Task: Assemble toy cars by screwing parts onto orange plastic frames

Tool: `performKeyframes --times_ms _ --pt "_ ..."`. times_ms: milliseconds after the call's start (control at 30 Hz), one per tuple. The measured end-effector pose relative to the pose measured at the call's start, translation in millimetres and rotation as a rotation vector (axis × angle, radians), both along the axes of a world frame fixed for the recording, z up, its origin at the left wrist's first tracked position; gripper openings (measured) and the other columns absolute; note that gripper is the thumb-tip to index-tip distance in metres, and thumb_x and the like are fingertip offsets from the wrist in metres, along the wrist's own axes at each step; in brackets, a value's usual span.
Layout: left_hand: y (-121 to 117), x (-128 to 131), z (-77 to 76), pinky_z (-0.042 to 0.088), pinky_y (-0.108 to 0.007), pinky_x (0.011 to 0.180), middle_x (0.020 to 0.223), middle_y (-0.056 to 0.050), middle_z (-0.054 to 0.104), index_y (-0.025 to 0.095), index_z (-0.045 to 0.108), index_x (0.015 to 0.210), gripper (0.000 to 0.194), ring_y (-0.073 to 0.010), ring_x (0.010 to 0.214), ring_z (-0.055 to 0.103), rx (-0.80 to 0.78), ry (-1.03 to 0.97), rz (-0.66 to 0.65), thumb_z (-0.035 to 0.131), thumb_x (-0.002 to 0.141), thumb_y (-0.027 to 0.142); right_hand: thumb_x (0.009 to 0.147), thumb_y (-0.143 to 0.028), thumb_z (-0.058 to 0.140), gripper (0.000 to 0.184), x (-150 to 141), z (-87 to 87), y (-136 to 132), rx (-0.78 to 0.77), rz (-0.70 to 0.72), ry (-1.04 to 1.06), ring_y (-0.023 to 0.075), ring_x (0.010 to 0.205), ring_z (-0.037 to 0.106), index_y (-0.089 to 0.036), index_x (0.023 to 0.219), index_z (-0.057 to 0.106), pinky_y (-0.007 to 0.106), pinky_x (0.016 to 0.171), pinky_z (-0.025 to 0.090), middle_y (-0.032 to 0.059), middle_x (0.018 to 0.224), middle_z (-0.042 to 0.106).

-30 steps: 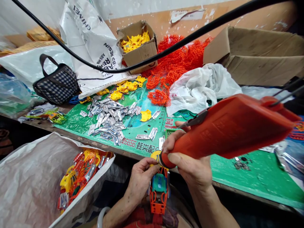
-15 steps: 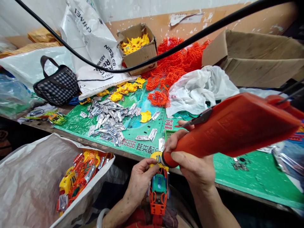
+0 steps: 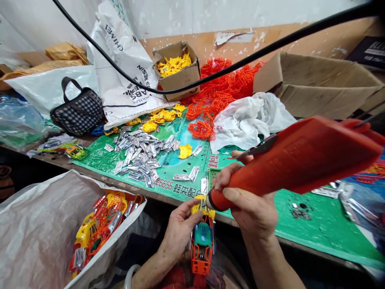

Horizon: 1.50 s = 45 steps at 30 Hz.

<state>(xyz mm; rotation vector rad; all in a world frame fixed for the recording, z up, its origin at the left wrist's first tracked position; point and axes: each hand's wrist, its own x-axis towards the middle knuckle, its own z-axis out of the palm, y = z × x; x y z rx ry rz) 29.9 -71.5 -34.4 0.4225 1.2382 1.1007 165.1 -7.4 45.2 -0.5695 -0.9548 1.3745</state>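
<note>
A toy car body [image 3: 203,235] with an orange frame, a green-blue middle and a yellow hood [image 3: 199,203] lies over my lap at the table's front edge. My left hand [image 3: 183,224] pinches its yellow end from the left side. In my right hand [image 3: 249,200] is a red electric screwdriver [image 3: 288,160], slanting up to the right. Its tip points down at the yellow hood; whether it touches is hard to tell. Just behind the tool's nose stands a small green tray [image 3: 214,176], partly hidden by my fingers.
Silver parts [image 3: 138,154] lie piled on the green table cover [image 3: 99,154]. An open white sack [image 3: 39,224] at lower left holds toy cars. A black cable [image 3: 168,91] hangs across the view. Behind are orange frames [image 3: 225,80], a box [image 3: 180,84] of yellow parts and a large carton [image 3: 325,94].
The screwdriver's nose has shifted slightly right on the yellow hood, showing more of it. My left hand keeps its pinch on the toy car. The whole view has tilted a little.
</note>
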Motion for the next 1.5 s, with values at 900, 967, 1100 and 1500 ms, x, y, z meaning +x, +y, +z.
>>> performKeyframes --times_ms 900,967,1100,1500 --pt "18 -17 20.8 0.057 -0.025 0.067 0.096 -0.011 0.076 0.011 0.065 0.113 0.044 -0.0160 0.072 0.070 0.063 -0.291 -0.105 0.076 0.071 0.008 0.058 -0.016 0.075 0.011 36 18.6 64 0.074 -0.387 -0.123 0.0136 0.053 0.055 -0.017 0.057 0.064 0.031 0.055 0.046 -0.0020 0.059 0.061" --pt "20 -19 20.0 0.057 -0.025 0.066 0.093 -0.010 0.076 0.011 0.067 0.109 0.043 -0.0157 0.070 0.069 0.008 -0.329 -0.082 0.076 0.068 0.007 0.059 -0.017 0.076 0.011 29 9.4 64 0.058 -0.363 -0.157 0.0131 0.053 0.054 -0.017 0.060 0.065 0.031 0.055 0.045 -0.0016 0.060 0.062" --pt "21 -25 21.2 0.058 -0.030 0.068 0.091 -0.009 0.076 0.014 0.068 0.106 0.041 -0.0182 0.070 0.070 -0.085 -0.413 -0.024 0.076 0.066 0.007 0.060 -0.015 0.078 0.012 22 -5.2 65 0.041 -0.336 -0.197 0.0126 0.053 0.055 -0.016 0.063 0.066 0.031 0.055 0.045 -0.0013 0.062 0.063" --pt "26 -21 25.2 0.057 -0.029 0.066 0.075 -0.006 0.075 0.010 0.068 0.091 0.022 -0.0173 0.062 0.069 -0.174 -0.438 -0.029 0.074 0.070 0.010 0.059 -0.017 0.077 0.012 20 -16.0 72 0.058 -0.410 -0.226 0.0132 0.053 0.056 -0.018 0.062 0.066 0.030 0.052 0.048 -0.0020 0.061 0.063"
